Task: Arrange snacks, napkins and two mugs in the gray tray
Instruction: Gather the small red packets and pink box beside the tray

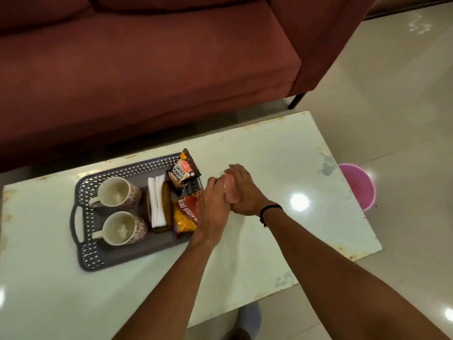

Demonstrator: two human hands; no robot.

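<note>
Head view — the gray tray on the bench holds two mugs, napkins and snack packets; the left hand and right hand press together beside it, fingers closed on nothing discernible. Packets — light, crinkly, best pinched at the edges — read "SALTED PEANUTS" and "ALOO BHUJIA"; the mugs look fragile.

Colours I read off the head view: grey, white, maroon, pink.

I note a grey tray with a lattice-pierced rim; two cream mugs with a small red floral print; white napkins in a brown holder; a dark brown peanut packet with a white label; a red and yellow snack bag; a pale green-white table, rust-flecked edges; a maroon sofa; a pink bucket; a black wristband.
</note>
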